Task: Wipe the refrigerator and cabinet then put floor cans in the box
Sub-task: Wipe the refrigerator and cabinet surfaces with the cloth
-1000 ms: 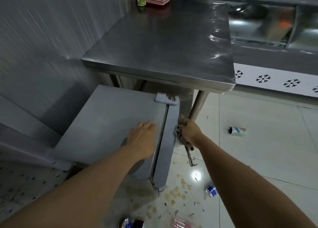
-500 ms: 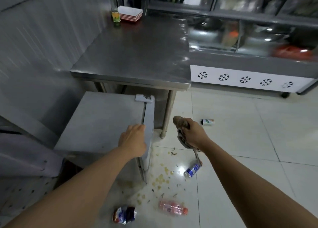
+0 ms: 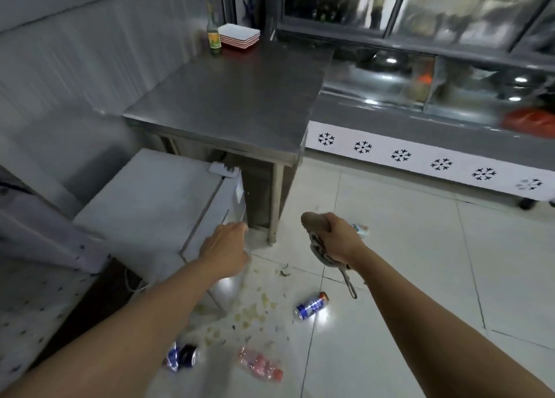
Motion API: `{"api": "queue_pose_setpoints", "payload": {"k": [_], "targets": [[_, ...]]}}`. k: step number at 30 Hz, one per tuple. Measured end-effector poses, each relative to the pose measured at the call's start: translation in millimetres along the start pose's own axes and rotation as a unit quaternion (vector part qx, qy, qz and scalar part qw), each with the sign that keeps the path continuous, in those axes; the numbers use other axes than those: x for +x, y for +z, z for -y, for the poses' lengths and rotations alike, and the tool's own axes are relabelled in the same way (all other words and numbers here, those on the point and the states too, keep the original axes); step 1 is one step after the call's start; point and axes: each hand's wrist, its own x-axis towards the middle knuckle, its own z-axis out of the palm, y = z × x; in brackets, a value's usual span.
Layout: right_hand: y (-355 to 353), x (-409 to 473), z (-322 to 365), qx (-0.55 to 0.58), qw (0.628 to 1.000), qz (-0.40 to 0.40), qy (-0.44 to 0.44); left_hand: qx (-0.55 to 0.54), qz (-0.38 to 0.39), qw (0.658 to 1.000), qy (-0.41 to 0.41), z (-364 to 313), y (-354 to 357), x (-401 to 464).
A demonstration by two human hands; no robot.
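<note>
A small grey refrigerator (image 3: 150,199) stands low at the left, its door edge facing right. My left hand (image 3: 226,249) hovers at the fridge's front top corner, fingers loosely curled, holding nothing. My right hand (image 3: 338,240) is shut on a brownish rag (image 3: 315,247) whose loop dangles below the wrist, out over the floor and apart from the fridge. On the white tiles lie a blue can (image 3: 312,306), a crushed blue can (image 3: 181,357), a pink plastic bottle (image 3: 261,364) and a white can (image 3: 360,229) partly hidden behind my right hand.
A steel table (image 3: 234,103) stands behind the fridge, with a green bottle (image 3: 213,37) and stacked trays (image 3: 238,35) at its far end. A long display cabinet (image 3: 420,103) with a snowflake panel runs along the right. Yellowish crumbs (image 3: 249,310) litter the tiles by the fridge.
My right hand with the rag has come away from the fridge's door edge, out over the floor. My left hand slid off the fridge top to its front corner. The view rose and backed away.
</note>
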Motion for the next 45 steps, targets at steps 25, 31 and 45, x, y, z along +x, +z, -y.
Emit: {"api": "queue_pose_setpoints", "payload": {"k": [25, 31, 45], "targets": [[-2.8, 158.3, 16.1, -0.033, 0.967, 0.178, -0.179, -0.09, -0.101, 0.948, -0.288, -25.4, 12.5, 69.6], [27.8, 198.9, 34.4, -0.037, 0.962, 0.188, -0.195, -0.117, -0.121, 0.922, -0.349, -16.8, 21.7, 82.0], [90.3, 275.3, 15.5, 0.001, 0.917, 0.192, -0.349, -0.143, -0.312, 0.825, -0.448, -35.3, 93.0, 126.5]]}}
